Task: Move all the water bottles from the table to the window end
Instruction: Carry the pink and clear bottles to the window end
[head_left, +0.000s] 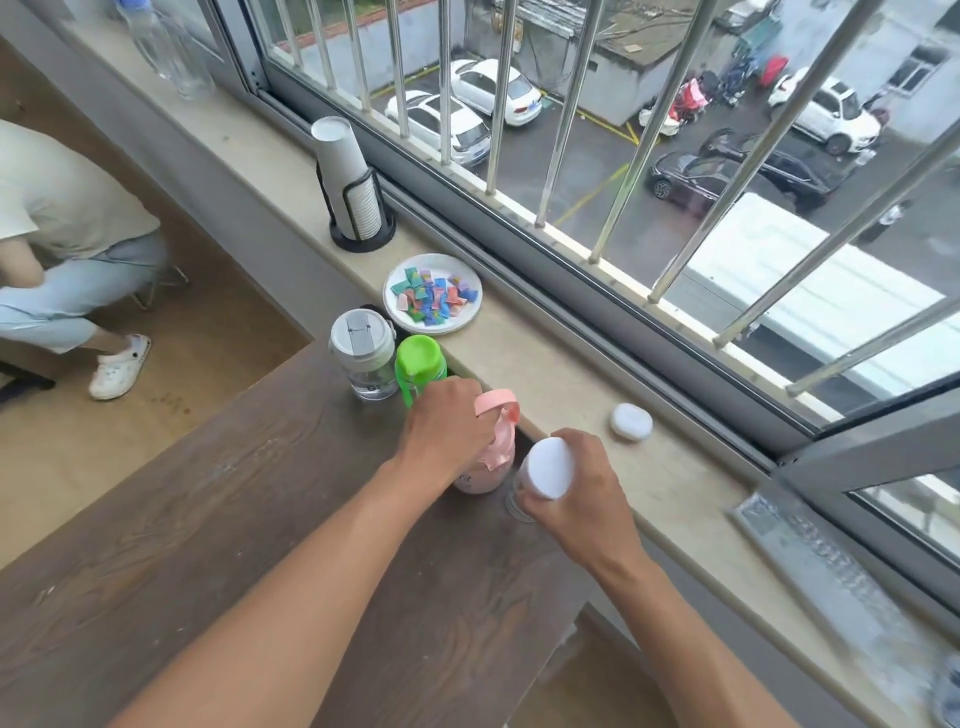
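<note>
Hiding pink bottle (488, 467) neck, left hand (447, 421); white-lid bottle (548, 467) body unclear.

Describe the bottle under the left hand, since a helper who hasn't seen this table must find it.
Start at the dark wooden table, along its edge by the window sill. Four bottles line up there; the left hand rests on the pink bottle, third from the far end. It alone is pink, with a loop handle.
</note>
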